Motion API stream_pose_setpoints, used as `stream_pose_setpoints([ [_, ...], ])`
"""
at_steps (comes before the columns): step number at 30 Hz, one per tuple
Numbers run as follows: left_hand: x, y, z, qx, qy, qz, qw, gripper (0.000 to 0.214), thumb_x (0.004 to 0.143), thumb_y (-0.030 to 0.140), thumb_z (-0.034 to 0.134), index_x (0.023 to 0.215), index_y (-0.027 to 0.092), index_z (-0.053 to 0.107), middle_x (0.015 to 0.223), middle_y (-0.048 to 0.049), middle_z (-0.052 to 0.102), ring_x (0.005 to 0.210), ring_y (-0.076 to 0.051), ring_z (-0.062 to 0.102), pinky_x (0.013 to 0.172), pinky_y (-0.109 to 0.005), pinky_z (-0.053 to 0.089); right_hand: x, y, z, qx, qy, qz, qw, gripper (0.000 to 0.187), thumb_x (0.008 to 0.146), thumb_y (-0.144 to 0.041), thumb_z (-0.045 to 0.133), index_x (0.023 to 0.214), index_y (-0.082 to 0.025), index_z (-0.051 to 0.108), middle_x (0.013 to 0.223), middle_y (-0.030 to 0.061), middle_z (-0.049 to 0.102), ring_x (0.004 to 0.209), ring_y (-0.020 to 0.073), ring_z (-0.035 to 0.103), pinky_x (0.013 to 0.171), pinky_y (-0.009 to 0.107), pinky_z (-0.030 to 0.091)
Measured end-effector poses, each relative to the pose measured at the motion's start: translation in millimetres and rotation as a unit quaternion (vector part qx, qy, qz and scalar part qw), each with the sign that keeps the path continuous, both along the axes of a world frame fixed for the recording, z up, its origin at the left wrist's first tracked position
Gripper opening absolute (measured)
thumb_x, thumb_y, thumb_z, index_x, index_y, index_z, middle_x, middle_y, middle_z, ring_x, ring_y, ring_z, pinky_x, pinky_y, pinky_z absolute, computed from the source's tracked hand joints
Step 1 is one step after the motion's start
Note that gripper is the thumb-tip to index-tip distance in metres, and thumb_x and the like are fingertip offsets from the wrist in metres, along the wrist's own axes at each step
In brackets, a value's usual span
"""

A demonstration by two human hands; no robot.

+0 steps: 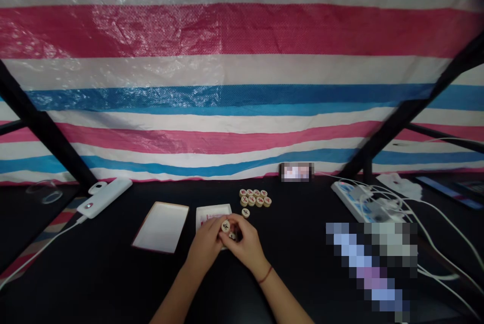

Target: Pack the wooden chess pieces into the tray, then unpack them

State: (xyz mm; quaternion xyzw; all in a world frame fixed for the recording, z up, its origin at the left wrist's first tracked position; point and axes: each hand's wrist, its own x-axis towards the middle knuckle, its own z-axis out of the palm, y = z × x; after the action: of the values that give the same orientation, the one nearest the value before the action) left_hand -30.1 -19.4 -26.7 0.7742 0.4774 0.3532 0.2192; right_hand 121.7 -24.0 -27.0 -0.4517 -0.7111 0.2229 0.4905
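Observation:
Both hands meet over a shallow white box (pixel 202 209), which they partly cover. My left hand (pixel 204 244) has its fingers curled at a round Chinese chess piece (pixel 226 226) with a black character. My right hand (pixel 245 243) closes around the same piece from the other side, thumb and fingers bent. Below it, a second black-marked piece (pixel 232 237) shows between the hands; whether it is held or lies in the box I cannot tell. Just beyond the right hand, a single black-marked piece (pixel 245 212) lies on the table. Behind it, several red-marked pieces (pixel 255 197) stand stacked in two rows.
An open box lid (pixel 162 227) lies left of the box. A white power strip (pixel 108 197) is at far left, another strip with cables (pixel 350 203) at right. A phone (pixel 297 172) leans by the striped sheet (pixel 227 137). Blurred items lie at right front.

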Motion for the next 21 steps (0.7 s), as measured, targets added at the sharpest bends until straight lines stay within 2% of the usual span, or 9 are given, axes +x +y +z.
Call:
stream_pose_setpoints([
  [2, 0.5, -1.0, 0.4, 0.016, 0.018, -0.011, 1.0, 0.042, 0.084, 0.012, 0.052, 0.123, 0.024, 0.057, 0.113, -0.0075, 0.068, 0.105, -0.022, 0.063, 0.095, -0.041, 0.05, -2.3, -0.4, -0.6, 0.0, -0.004, -0.003, 1.0, 0.024, 0.081, -0.032, 0.061, 0.103, -0.02, 0.062, 0.081, 0.0026, 0.066, 0.07, 0.0157, 0.061, 0.068, 0.026, 0.052],
  [4, -0.1, -1.2, 4.0, 0.029, 0.039, -0.007, 0.999, 0.042, 0.086, 0.016, 0.052, 0.127, 0.023, 0.055, 0.107, -0.0076, 0.068, 0.1, -0.023, 0.063, 0.093, -0.042, 0.05, 2.7, 3.3, -3.2, 0.009, -0.011, -0.032, 0.999, 0.024, 0.083, -0.033, 0.059, 0.104, -0.02, 0.062, 0.086, 0.0047, 0.067, 0.073, 0.0169, 0.062, 0.071, 0.028, 0.052],
  [7, -4.2, 0.1, 12.1, 0.043, 0.06, 0.016, 0.997, 0.038, 0.09, 0.026, 0.051, 0.127, 0.021, 0.056, 0.091, -0.0062, 0.067, 0.089, -0.022, 0.062, 0.088, -0.042, 0.051, 20.5, 14.1, -10.2, 0.002, -0.029, -0.138, 0.99, 0.027, 0.086, -0.034, 0.055, 0.106, -0.018, 0.062, 0.096, 0.01, 0.068, 0.084, 0.0209, 0.063, 0.078, 0.033, 0.051],
  [9, -8.8, 2.1, 15.7, 0.048, 0.06, 0.034, 0.996, 0.034, 0.092, 0.028, 0.048, 0.123, 0.022, 0.059, 0.089, -0.0058, 0.066, 0.088, -0.022, 0.061, 0.086, -0.04, 0.05, 33.8, 21.7, -16.2, -0.021, -0.052, -0.203, 0.978, 0.028, 0.086, -0.033, 0.052, 0.106, -0.016, 0.062, 0.096, 0.0121, 0.068, 0.087, 0.0237, 0.063, 0.082, 0.037, 0.05],
  [11, -13.5, 4.5, 16.5, 0.046, 0.054, 0.05, 0.996, 0.032, 0.092, 0.027, 0.046, 0.119, 0.022, 0.061, 0.091, -0.0062, 0.066, 0.089, -0.021, 0.06, 0.085, -0.038, 0.05, 43.9, 27.2, -21.7, -0.037, -0.075, -0.229, 0.97, 0.028, 0.085, -0.033, 0.052, 0.105, -0.016, 0.062, 0.093, 0.0123, 0.067, 0.088, 0.0254, 0.063, 0.082, 0.039, 0.05],
  [17, -18.6, 7.6, 13.3, 0.021, 0.047, 0.066, 0.997, 0.03, 0.091, 0.027, 0.044, 0.115, 0.022, 0.062, 0.091, -0.0067, 0.066, 0.087, -0.021, 0.061, 0.083, -0.037, 0.05, 46.9, 30.3, -26.1, -0.033, -0.117, -0.2, 0.972, 0.018, 0.087, -0.031, 0.05, 0.094, -0.019, 0.061, 0.088, 0.0094, 0.067, 0.086, 0.0244, 0.061, 0.081, 0.037, 0.048],
  [21, -16.9, 6.4, 16.2, 0.004, 0.052, 0.058, 0.997, 0.031, 0.091, 0.028, 0.043, 0.114, 0.022, 0.063, 0.091, -0.0062, 0.067, 0.086, -0.02, 0.062, 0.081, -0.035, 0.051, 43.8, 28.9, -24.8, -0.035, -0.145, -0.19, 0.97, 0.016, 0.086, -0.027, 0.051, 0.095, -0.019, 0.062, 0.091, 0.0086, 0.068, 0.088, 0.0245, 0.06, 0.08, 0.035, 0.046],
])
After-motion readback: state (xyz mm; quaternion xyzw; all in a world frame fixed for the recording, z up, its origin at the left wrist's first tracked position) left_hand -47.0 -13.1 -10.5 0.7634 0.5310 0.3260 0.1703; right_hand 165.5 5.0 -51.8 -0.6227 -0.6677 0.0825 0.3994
